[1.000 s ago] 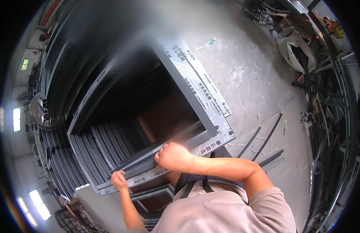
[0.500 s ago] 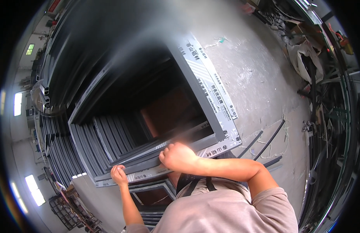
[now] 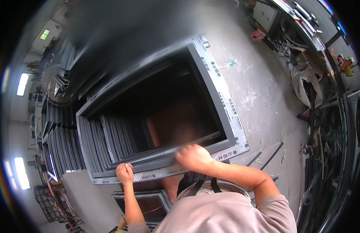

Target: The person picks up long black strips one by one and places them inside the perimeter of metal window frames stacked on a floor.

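A large dark grey metal window frame [image 3: 223,112], with printed pale film along its edges, lies in front of me on a stack of similar frames. My left hand [image 3: 125,173] has its fingers curled over the near rail, toward the left corner. Further right on that rail rests my right hand [image 3: 194,158], its fingers closed and bent down against the inner edge. The right fingertips are partly hidden and a little blurred, so whatever they may pinch does not show. Through the opening, dark profiles [image 3: 125,136] of frames below are visible, with a reddish-brown surface [image 3: 168,120] deeper down.
Several thin black strips [image 3: 272,155] lie on the grey floor [image 3: 257,89] at the right. A smaller frame [image 3: 143,206] sits low beside my legs. More frames [image 3: 63,143] are stacked at the left. A cluttered rack with a pale sack [image 3: 304,83] lines the right side.
Both hands have shifted slightly rightward along the near rail. My view has turned a little, so the frame appears farther right and more of the right-hand clutter shows.
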Demonstrator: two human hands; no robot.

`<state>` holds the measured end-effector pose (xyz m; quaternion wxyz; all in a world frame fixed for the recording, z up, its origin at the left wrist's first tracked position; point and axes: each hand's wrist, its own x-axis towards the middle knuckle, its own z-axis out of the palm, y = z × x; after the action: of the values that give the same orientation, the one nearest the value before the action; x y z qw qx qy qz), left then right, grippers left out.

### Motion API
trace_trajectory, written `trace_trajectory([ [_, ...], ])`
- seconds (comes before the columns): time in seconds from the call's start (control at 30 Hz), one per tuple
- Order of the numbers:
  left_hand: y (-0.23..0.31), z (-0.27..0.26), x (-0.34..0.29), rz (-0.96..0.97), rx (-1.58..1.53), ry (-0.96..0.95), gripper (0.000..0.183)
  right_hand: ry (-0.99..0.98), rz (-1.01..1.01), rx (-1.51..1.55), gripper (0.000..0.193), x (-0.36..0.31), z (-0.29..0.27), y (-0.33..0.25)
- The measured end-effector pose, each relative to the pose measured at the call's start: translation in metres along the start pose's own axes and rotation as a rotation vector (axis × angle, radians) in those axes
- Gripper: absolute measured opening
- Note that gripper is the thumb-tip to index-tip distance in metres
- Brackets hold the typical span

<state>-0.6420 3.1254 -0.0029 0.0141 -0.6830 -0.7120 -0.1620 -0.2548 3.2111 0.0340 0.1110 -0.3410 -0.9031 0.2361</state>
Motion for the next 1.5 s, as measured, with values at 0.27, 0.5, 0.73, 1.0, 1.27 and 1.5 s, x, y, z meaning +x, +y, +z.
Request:
trace_trajectory([
  [0.27,0.004,0.001,0.000,0.017,-0.032,0.045,0.026,0.047,0.066,-0.085,0.040,-0.003,0.014,-0.005],
  [0.5,-0.002,0.002,-0.004,0.007,-0.002,0.092,0.028,0.070,0.122,-0.158,0.045,0.000,0.012,-0.017],
  [0.73,0.002,-0.001,-0.001,0.017,0.013,0.164,0.028,0.046,0.234,-0.183,0.047,0.000,0.008,-0.029],
  [1.0,-0.005,-0.006,-0.002,-0.020,-0.039,0.145,0.029,0.138,0.169,-0.233,0.048,0.000,0.015,-0.029],
  [1.27,0.014,-0.022,0.023,0.053,-0.062,0.203,0.031,0.255,0.162,-0.331,0.048,-0.019,0.004,-0.038],
  [1.5,0.054,-0.041,0.060,0.139,-0.208,0.256,0.034,0.541,0.154,-0.491,0.052,-0.051,-0.031,-0.040],
])
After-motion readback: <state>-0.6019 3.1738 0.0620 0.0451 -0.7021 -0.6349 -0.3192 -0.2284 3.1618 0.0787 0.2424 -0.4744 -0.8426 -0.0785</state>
